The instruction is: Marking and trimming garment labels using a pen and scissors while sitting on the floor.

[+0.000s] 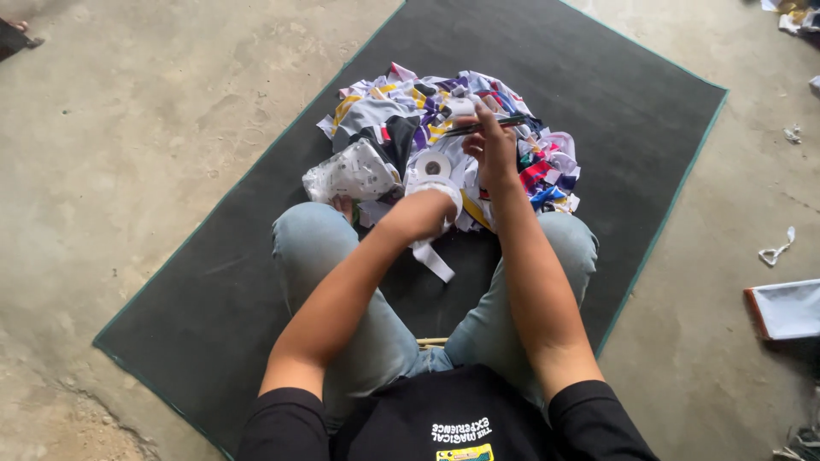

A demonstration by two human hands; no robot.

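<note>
- My left hand (424,209) is closed around a white strip of fabric (431,260); the loose end of this strip hangs down between my knees, over the dark mat.
- The fingers of my left hand are mostly hidden behind the wrist, so I cannot tell exactly how they grip.
- My right hand (493,149) is raised a little higher and further from me, and it pinches a pair of dark scissors (487,127), which lie almost level and point to the right.
- Just above the scissors there is a small white piece (462,107) at my right fingertips; I cannot tell if it is part of the same strip.
- A white tape roll (434,164) sits between my two hands, on the pile.
- Behind both hands lies a pile of fabric scraps (389,107) in white, purple, yellow, red and blue.
- On the left side of the pile there is a clear plastic bag with white pieces inside (352,173), near my left knee.
- All this rests on a dark mat with a green edge (213,282), spread on the concrete floor (128,128).
- I sit with my knees in light blue jeans (312,239) bent, one at each side of the strip.
- Far to the right on the floor lies a flat white tray with a red-brown edge (787,309).
</note>
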